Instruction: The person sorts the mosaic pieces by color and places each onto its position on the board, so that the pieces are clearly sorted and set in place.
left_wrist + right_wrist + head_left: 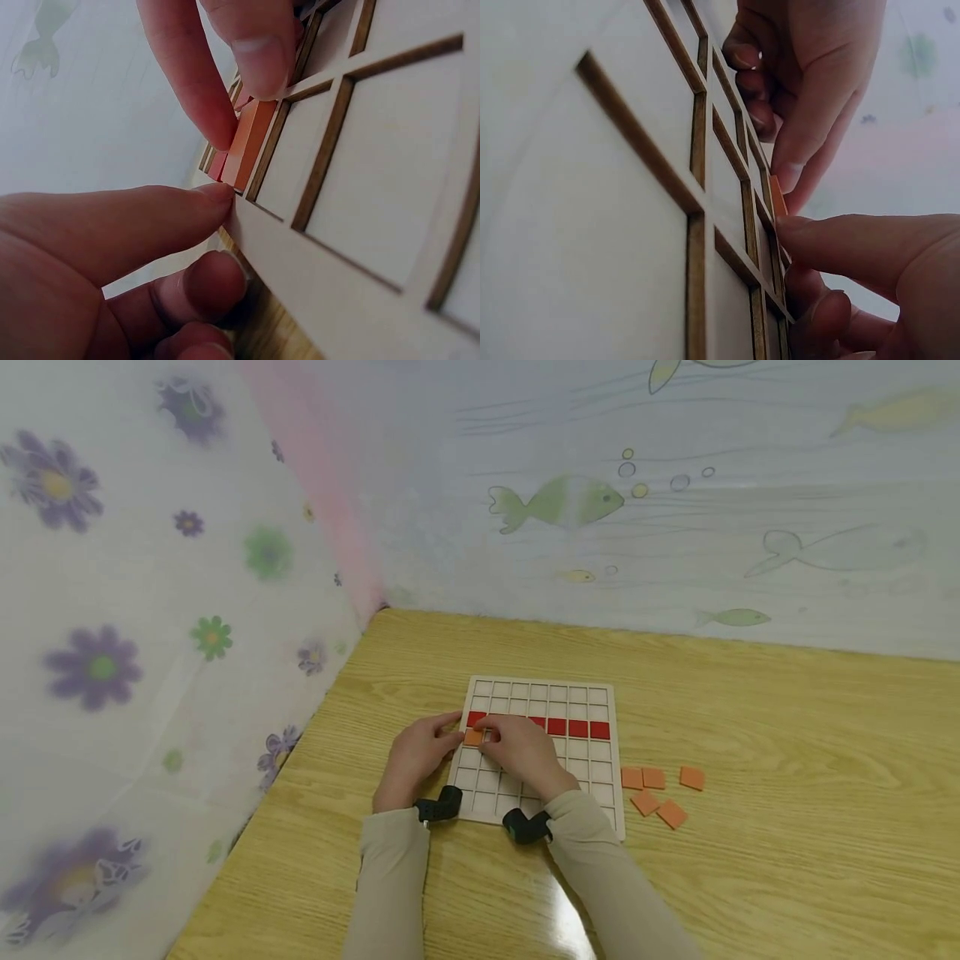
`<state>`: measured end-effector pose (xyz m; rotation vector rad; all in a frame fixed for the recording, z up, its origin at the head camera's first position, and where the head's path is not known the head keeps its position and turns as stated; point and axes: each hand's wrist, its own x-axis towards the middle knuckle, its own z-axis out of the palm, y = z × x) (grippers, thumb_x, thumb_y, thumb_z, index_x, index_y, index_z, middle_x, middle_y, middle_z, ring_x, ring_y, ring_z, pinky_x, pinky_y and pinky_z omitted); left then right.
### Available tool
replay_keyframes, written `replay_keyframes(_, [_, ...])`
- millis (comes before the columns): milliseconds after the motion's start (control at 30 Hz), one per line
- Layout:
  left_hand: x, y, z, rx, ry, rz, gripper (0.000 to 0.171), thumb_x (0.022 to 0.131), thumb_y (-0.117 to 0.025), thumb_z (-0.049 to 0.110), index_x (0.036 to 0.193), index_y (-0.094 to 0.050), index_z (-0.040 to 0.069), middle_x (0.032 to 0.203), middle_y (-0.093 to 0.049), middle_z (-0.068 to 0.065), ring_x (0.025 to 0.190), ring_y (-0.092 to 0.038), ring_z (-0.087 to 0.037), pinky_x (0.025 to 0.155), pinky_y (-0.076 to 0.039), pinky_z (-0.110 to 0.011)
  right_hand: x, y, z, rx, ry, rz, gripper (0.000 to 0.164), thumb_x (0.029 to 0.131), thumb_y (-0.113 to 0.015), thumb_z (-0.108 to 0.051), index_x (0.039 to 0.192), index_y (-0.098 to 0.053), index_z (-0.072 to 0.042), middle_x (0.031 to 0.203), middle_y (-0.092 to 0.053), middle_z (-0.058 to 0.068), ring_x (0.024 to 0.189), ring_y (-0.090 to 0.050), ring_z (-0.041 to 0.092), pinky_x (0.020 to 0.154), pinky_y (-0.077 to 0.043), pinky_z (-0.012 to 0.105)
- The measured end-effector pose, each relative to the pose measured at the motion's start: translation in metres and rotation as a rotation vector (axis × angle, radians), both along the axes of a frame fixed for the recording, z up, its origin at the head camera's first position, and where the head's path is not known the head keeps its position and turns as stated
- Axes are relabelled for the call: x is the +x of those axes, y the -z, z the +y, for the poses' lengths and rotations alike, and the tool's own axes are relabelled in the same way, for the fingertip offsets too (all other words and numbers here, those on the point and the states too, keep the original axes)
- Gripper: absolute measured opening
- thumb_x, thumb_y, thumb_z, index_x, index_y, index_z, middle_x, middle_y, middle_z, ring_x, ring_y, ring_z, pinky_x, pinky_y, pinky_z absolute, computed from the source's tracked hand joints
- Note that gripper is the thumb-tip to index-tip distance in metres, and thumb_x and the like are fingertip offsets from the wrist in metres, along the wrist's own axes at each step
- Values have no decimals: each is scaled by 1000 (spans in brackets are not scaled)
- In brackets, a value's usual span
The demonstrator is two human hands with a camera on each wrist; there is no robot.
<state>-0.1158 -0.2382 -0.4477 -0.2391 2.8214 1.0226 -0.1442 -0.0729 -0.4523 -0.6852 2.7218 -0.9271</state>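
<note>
A pale wooden grid board [559,693] lies on the table, with a row of red tiles [578,729] across it. At the left end of the row below is an orange tile [473,737], set in its cell with its raised edge showing in the left wrist view. My right hand [523,753] pinches this tile between thumb and index finger. My left hand [417,756] rests at the board's left edge, its straight thumb [202,201] touching the tile's corner. The left hand's other fingers bend loosely beside the board rim.
Several loose orange tiles [653,778] lie on the wooden table [795,827], right of the board. A flower-patterned wall [150,693] borders the table's left side, and a wall with painted fish [570,502] stands behind it.
</note>
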Motion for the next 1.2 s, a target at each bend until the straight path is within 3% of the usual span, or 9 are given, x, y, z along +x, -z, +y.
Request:
replay_keyframes(333, [0, 0, 0, -1, 7, -1, 39, 87, -56, 31, 126, -53, 27, 67, -59, 5, 55, -51, -13, 57, -38, -29, 0, 2, 2, -16, -14, -26, 33, 85, -59, -24, 118, -59, -23, 76, -54, -8, 63, -49, 10, 53, -38, 27])
replay_keyframes(733, [1, 0, 0, -2, 14, 2, 39, 87, -56, 31, 126, -53, 27, 66, -59, 4, 55, -50, -14, 57, -37, -29, -2, -3, 13, -91, -106, -126, 29, 88, -54, -29, 116, -59, -24, 85, -57, -9, 73, -52, 9, 64, -41, 29])
replay_keyframes(1200, [0, 1, 0, -15, 10, -8, 40, 87, -57, 34, 127, -52, 28, 68, -58, 4, 59, -50, -14, 61, -38, -30, 5, -8, 31, -140, -135, -163, 30, 89, -52, -34, 116, -59, -23, 84, -59, -10, 71, -54, 6, 70, -42, 31])
